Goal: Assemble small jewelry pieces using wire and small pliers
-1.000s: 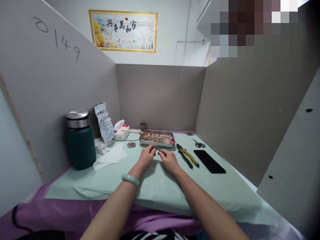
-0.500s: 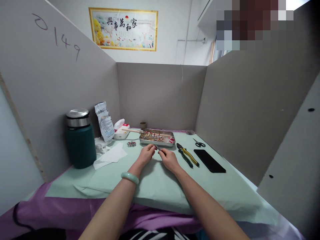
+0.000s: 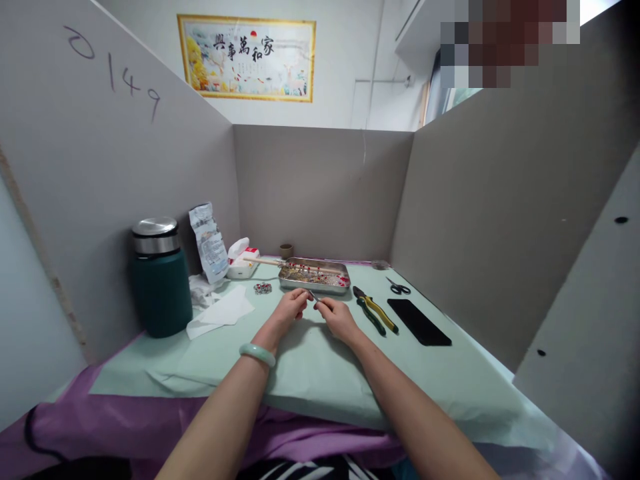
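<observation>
Grey partition boards (image 3: 320, 193) wall in a green-papered desk (image 3: 310, 373) where, just in front of the steel tray (image 3: 315, 285), the left hand (image 3: 286, 312) and right hand (image 3: 339, 317) each pinch one end of a thin metal piece (image 3: 313, 297), which looks light, stiff, slippery and best gripped by its ends.

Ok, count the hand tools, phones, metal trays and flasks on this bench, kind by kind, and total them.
Hand tools: 2, pliers and scissors
Phone: 1
Metal tray: 1
Flask: 1
Total: 5
</observation>
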`<state>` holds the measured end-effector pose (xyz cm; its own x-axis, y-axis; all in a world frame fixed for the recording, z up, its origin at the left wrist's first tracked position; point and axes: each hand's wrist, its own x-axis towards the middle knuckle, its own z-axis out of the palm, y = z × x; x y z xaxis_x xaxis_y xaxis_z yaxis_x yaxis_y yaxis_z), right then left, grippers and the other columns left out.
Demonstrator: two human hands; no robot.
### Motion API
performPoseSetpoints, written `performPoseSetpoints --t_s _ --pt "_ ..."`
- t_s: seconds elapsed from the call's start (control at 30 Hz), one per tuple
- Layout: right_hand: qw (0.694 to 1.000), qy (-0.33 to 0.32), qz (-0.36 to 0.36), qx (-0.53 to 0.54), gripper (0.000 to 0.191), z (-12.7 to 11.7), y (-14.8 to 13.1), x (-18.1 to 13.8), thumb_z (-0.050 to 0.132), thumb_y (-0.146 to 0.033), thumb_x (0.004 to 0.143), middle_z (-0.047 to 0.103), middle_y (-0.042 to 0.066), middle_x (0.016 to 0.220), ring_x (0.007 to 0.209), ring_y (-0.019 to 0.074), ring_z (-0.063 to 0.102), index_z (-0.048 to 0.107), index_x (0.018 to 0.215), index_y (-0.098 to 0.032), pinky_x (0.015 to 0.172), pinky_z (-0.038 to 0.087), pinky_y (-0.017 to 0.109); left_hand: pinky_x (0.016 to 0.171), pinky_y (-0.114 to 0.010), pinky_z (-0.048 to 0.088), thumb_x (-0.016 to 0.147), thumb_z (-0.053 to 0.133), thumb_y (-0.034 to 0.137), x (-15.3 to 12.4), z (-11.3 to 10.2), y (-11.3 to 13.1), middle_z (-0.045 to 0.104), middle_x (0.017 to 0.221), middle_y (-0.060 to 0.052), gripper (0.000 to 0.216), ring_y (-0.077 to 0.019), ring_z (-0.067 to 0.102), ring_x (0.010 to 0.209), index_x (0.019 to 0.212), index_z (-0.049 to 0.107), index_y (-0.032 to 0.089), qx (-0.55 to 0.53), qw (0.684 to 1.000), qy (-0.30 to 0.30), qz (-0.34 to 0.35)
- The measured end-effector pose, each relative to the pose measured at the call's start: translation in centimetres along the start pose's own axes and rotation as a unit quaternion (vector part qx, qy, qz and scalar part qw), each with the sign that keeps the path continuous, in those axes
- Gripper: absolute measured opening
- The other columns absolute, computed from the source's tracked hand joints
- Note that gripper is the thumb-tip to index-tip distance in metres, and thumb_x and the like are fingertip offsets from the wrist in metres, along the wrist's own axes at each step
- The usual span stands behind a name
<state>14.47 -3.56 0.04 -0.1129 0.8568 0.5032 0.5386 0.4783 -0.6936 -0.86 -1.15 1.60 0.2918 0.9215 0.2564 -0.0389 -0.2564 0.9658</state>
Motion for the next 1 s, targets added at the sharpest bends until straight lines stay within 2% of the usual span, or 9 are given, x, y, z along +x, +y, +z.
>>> performPoseSetpoints --t_s 0.13,0.27,0.37,0.5,0.67,0.77,0.87,1.0 --pt "1.0 0.019 0.0 -0.013 0.032 0.1 0.1 0.1 0.042 -0.035 0.083 0.06 0.001 0.064 0.062 0.0138 0.05 0.067 0.076 -0.016 0.058 0.032 0.023 0.041 -0.02 0.032 0.074 0.056 0.042 0.2 0.2 -0.4 0.046 0.052 0.004 0.029 -0.0063 0.037 0.042 0.076 0.056 0.014 -0.011 1.0 0.0 0.005" --pt "0.999 0.039 0.013 -0.027 0.033 0.1 0.1 0.1 0.042 -0.036 0.083 0.058 0.0 0.06 0.059 0.0136 0.048 0.067 0.073 -0.017 0.057 0.031 0.023 0.042 -0.021 0.036 0.072 0.058 0.04 0.4 0.2 -0.6 0.059 0.073 -0.001 0.032 -0.0047 0.038 0.043 0.09 0.057 0.013 -0.015 0.999 0.021 0.023" --pt "0.998 0.049 0.026 -0.028 0.033 0.0 0.1 0.1 0.042 -0.037 0.083 0.056 0.0 0.058 0.057 0.0136 0.047 0.067 0.074 -0.017 0.055 0.03 0.024 0.041 -0.022 0.037 0.07 0.06 0.034 0.6 0.0 -0.6 0.062 0.08 -0.004 0.032 -0.0055 0.042 0.044 0.093 0.06 0.012 0.051 0.997 0.054 0.036" --pt "0.998 0.051 0.031 -0.016 0.033 0.1 0.2 0.2 0.042 -0.037 0.082 0.056 0.0 0.059 0.059 0.0135 0.047 0.067 0.074 -0.017 0.056 0.03 0.023 0.041 -0.023 0.037 0.07 0.061 0.031 1.0 -0.1 -1.0 0.062 0.079 -0.005 0.025 -0.0071 0.046 0.046 0.085 0.064 0.011 0.138 0.985 0.092 0.056" --pt "0.998 0.047 0.049 0.015 0.032 0.0 0.2 0.3 0.043 -0.036 0.08 0.057 0.0 0.061 0.059 0.0134 0.048 0.067 0.075 -0.016 0.057 0.031 0.023 0.047 -0.022 0.043 0.07 0.063 0.032 1.3 -0.1 -1.4 0.056 0.096 -0.009 0.019 -0.0108 0.055 0.062 0.073 0.066 0.013 0.172 0.971 0.128 0.104" --pt "0.997 0.047 0.054 0.03 0.032 -0.1 0.1 0.4 0.043 -0.036 0.079 0.056 0.0 0.06 0.059 0.0133 0.047 0.067 0.074 -0.016 0.057 0.032 0.023 0.051 -0.023 0.044 0.07 0.063 0.033 1.2 -0.1 -1.4 0.055 0.091 -0.007 0.02 -0.0113 0.055 0.064 0.072 0.067 0.014 0.202 0.965 0.13 0.105" --pt "0.996 0.046 0.06 0.04 0.032 -0.2 0.1 0.4 0.043 -0.036 0.079 0.053 -0.001 0.058 0.059 0.0133 0.047 0.067 0.074 -0.015 0.057 0.032 0.023 0.048 -0.023 0.041 0.072 0.059 0.036 1.1 0.0 -1.3 0.057 0.077 -0.005 0.023 -0.0101 0.051 0.056 0.076 0.066 0.014 0.212 0.969 0.103 0.079" --pt "0.995 0.046 0.068 0.057 0.03 -0.1 0.1 0.4 0.044 -0.035 0.078 0.052 -0.001 0.059 0.059 0.0129 0.046 0.066 0.075 -0.015 0.056 0.033 0.023 0.046 -0.022 0.037 0.076 0.052 0.039 0.9 0.1 -1.1 0.053 0.057 0.0 0.026 -0.0098 0.046 0.048 0.074 0.063 0.014 0.164 0.984 0.058 0.044"
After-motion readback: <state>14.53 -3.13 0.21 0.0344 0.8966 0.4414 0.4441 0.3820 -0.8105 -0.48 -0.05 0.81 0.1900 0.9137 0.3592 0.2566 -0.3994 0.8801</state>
